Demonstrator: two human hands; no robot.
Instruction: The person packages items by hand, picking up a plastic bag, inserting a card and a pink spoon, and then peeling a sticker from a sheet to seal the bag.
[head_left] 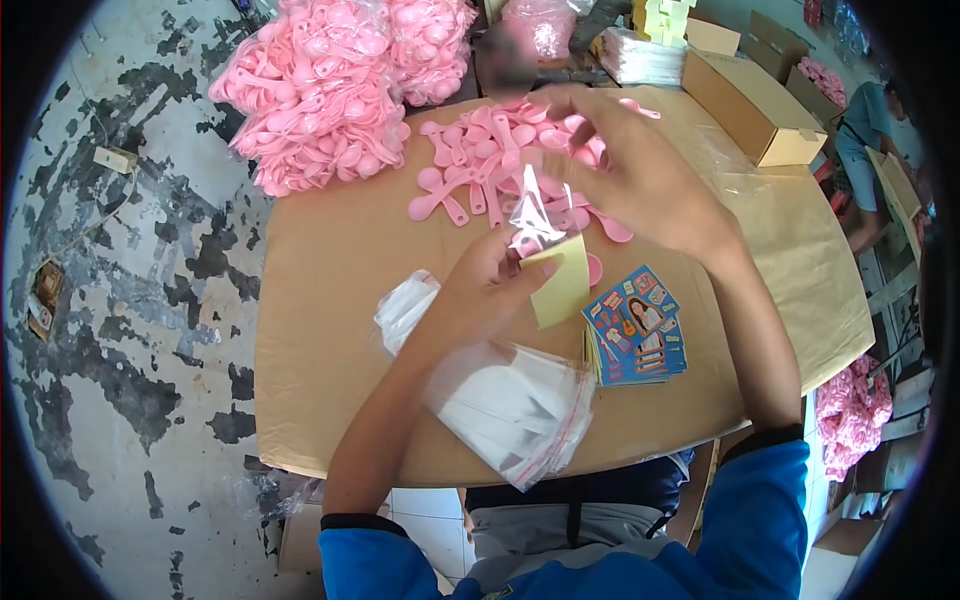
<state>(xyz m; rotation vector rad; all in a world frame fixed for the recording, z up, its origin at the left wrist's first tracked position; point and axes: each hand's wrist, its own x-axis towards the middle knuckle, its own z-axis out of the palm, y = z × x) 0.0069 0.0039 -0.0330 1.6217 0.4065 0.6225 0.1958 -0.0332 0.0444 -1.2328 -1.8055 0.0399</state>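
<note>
My left hand [500, 272] is closed on a small clear plastic bag [540, 212] and a pale yellow card [562, 288], which hangs below the bag. A loose pile of pink plastic spoons [488, 150] lies just beyond it. Above the pile's right side is my right hand [625, 165], blurred, with thumb and fingers apart and nothing visible between them. To the right of the yellow card sits a stack of printed blue cards [640, 330]. Flat clear bags [515, 405] are spread under my left forearm, and a smaller bundle of bags [405, 308] lies to its left.
Large bags packed with pink spoons [320, 100] stand at the table's back left. A cardboard box [752, 105] and stacked clear packets [643, 58] are at the back right. Brown paper covers the table [310, 380]. Another person [872, 150] is at the far right.
</note>
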